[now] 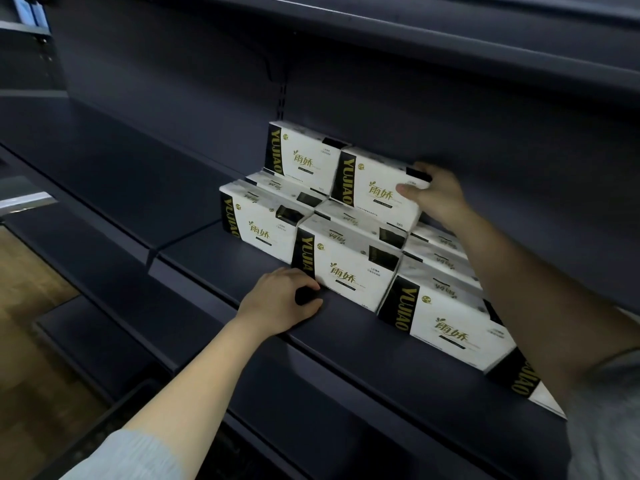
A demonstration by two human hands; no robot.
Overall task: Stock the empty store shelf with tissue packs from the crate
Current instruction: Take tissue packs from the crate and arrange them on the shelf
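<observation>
Now the right hand (438, 197) pinches the top tissue pack (377, 188), sitting on the packs stacked on the shelf (346, 327). Slide it back slowly until it lines up. Curled against a lower pack (341, 268), the left hand (282, 301) should steady it.

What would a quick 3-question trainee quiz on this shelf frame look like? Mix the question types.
1. True or false: the right hand grips a pack in the upper layer.
2. Multiple choice: the left hand is A) lifting a pack off the floor, B) at the lower left corner of a front-row pack on the shelf, C) out of view.
3. Fill in: the gold vertical lettering on the packs' black bands reads ____.

Key: 1 true; 2 B; 3 YUJIAO.
</observation>
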